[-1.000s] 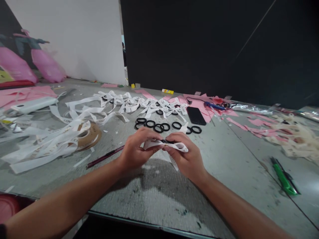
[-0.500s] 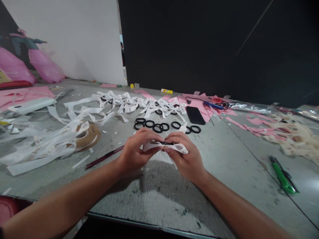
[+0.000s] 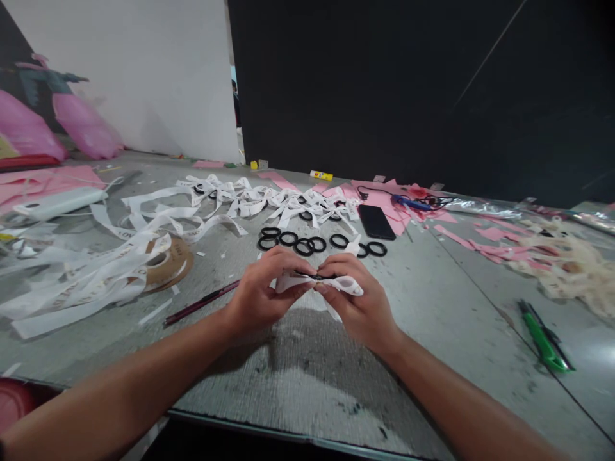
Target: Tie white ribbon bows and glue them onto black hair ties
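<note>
Just below the middle of the frame, we pinch a white bow [image 3: 348,285] in both hands. Our left hand [image 3: 262,285] is curled, thumb and fingers closed on its left side; our right hand [image 3: 360,298] mirrors that, one loop showing between thumb and fingers. Something black, probably a ring, runs along the bow's far side, mostly hidden. We judge the ribbon light, soft and a bit slippery, its loops easily crushed, so the gathered middle is our best hold. Black rings [image 3: 311,244] lie above our hands in the frame, more bows [image 3: 250,207] beyond them.
</note>
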`<state>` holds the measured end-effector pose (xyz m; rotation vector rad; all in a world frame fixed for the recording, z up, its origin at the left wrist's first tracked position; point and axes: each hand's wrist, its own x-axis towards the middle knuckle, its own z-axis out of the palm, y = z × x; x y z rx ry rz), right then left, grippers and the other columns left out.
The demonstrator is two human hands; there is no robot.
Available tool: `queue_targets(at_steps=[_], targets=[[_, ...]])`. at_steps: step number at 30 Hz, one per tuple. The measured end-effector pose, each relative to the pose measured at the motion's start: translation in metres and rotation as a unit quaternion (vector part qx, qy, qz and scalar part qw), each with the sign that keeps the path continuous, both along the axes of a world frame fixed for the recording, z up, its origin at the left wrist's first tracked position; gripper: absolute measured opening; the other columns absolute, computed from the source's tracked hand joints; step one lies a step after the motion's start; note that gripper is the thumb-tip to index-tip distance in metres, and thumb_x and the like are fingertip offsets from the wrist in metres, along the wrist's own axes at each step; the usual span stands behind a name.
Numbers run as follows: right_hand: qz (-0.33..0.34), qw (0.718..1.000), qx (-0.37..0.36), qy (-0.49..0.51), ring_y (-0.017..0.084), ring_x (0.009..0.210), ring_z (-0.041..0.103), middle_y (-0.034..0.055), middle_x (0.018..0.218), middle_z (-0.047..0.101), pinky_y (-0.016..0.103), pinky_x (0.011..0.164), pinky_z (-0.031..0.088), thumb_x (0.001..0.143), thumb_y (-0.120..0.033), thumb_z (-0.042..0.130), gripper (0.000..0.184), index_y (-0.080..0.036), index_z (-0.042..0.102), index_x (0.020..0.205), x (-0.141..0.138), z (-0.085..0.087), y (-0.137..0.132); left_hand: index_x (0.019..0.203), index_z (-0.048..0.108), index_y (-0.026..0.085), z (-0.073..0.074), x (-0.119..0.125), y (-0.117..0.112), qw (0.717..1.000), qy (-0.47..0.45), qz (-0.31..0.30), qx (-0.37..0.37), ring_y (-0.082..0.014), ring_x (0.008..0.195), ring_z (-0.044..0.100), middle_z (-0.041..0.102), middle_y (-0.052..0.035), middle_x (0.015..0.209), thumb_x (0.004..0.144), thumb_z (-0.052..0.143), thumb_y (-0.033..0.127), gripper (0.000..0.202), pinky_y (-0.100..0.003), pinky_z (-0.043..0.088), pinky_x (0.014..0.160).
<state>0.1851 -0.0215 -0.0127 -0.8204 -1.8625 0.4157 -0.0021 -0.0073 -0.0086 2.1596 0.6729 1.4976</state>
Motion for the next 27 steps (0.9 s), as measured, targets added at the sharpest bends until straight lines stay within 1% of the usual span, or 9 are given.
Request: queue_targets(at_steps=[3,6,10,12,15,18,23,25,27], targets=[[0.001,1.000,-0.018,0.003,0.016,0.089,0.059,0.0030,0.094,0.061,0.032,0.081,0.047,0.087,-0.020,0.063,0.007,-0.023,0.061,0.093,-0.001,0.000,0.000,0.095,0.064,0.017,-0.001,0.002,-0.002,1.000,-0.005,0.008,-0.013,-0.0154,0.087,0.063,0.069,-0.0050,0.089,0.080,0.070,0.012,0.016,-0.030,0.050,0.080],[-0.003,0.999,-0.038,0.023,0.017,0.088,0.058,0.0027,0.092,0.061,0.032,0.079,0.046,0.087,-0.021,0.062,0.006,-0.023,0.061,0.092,-0.001,0.000,0.000,0.100,0.061,0.018,-0.002,0.004,-0.003,0.998,-0.027,0.015,-0.055,-0.0147,0.088,0.064,0.069,-0.0047,0.092,0.081,0.069,0.013,0.021,-0.029,0.051,0.081],[-0.021,0.995,-0.076,0.066,0.016,0.087,0.057,0.0022,0.091,0.061,0.031,0.079,0.045,0.087,-0.025,0.062,0.006,-0.022,0.060,0.091,-0.002,-0.003,0.001,0.113,0.051,0.017,-0.003,0.006,-0.003,0.987,-0.069,-0.025,-0.143,-0.0161,0.094,0.064,0.067,-0.0066,0.099,0.078,0.071,0.015,0.040,-0.032,0.049,0.088],[-0.024,0.987,-0.124,0.101,0.016,0.082,0.056,0.0011,0.087,0.061,0.030,0.075,0.044,0.087,-0.028,0.061,0.007,-0.022,0.060,0.090,-0.002,-0.005,0.002,0.115,0.050,0.017,-0.004,0.007,-0.002,0.974,-0.079,-0.042,-0.207,-0.0160,0.091,0.064,0.066,-0.0072,0.099,0.078,0.071,0.018,0.043,-0.030,0.050,0.084],[-0.021,0.957,-0.227,0.178,0.014,0.071,0.054,-0.0008,0.077,0.059,0.028,0.066,0.042,0.085,-0.035,0.063,0.014,-0.021,0.061,0.088,-0.004,-0.009,0.003,0.108,0.054,0.017,-0.004,0.009,0.000,0.945,-0.089,-0.073,-0.307,-0.0144,0.083,0.062,0.065,-0.0052,0.094,0.081,0.069,0.025,0.032,-0.027,0.049,0.074],[-0.012,0.923,-0.294,0.248,0.014,0.071,0.055,-0.0007,0.074,0.061,0.028,0.067,0.043,0.083,-0.039,0.066,0.019,-0.020,0.064,0.085,-0.008,-0.012,0.005,0.093,0.061,0.017,-0.003,0.012,0.000,0.919,-0.102,-0.076,-0.374,-0.0134,0.072,0.059,0.064,-0.0026,0.079,0.084,0.064,0.034,0.020,-0.026,0.047,0.068],[0.051,0.869,-0.356,0.340,0.014,0.069,0.059,0.0001,0.075,0.065,0.028,0.067,0.047,0.083,-0.039,0.066,0.020,-0.020,0.064,0.080,-0.013,-0.018,0.010,0.070,0.063,0.014,-0.006,0.016,0.002,0.905,-0.083,-0.063,-0.413,-0.0125,0.062,0.052,0.060,-0.0024,0.064,0.085,0.059,0.044,0.033,-0.027,0.041,0.063],[0.055,0.853,-0.367,0.366,0.014,0.066,0.060,-0.0004,0.073,0.065,0.028,0.064,0.048,0.083,-0.038,0.067,0.018,-0.020,0.064,0.081,-0.015,-0.021,0.012,0.068,0.064,0.014,-0.010,0.018,0.003,0.891,-0.091,-0.076,-0.437,-0.0116,0.058,0.049,0.058,-0.0017,0.062,0.083,0.061,0.045,0.034,-0.026,0.039,0.059],[0.056,0.841,-0.375,0.386,0.014,0.063,0.060,-0.0008,0.071,0.065,0.028,0.061,0.049,0.082,-0.037,0.069,0.018,-0.020,0.065,0.082,-0.016,-0.023,0.013,0.078,0.067,0.013,-0.015,0.020,0.004,0.868,-0.133,-0.094,-0.470,-0.0107,0.057,0.049,0.058,-0.0006,0.064,0.079,0.067,0.043,0.029,-0.025,0.039,0.057]])
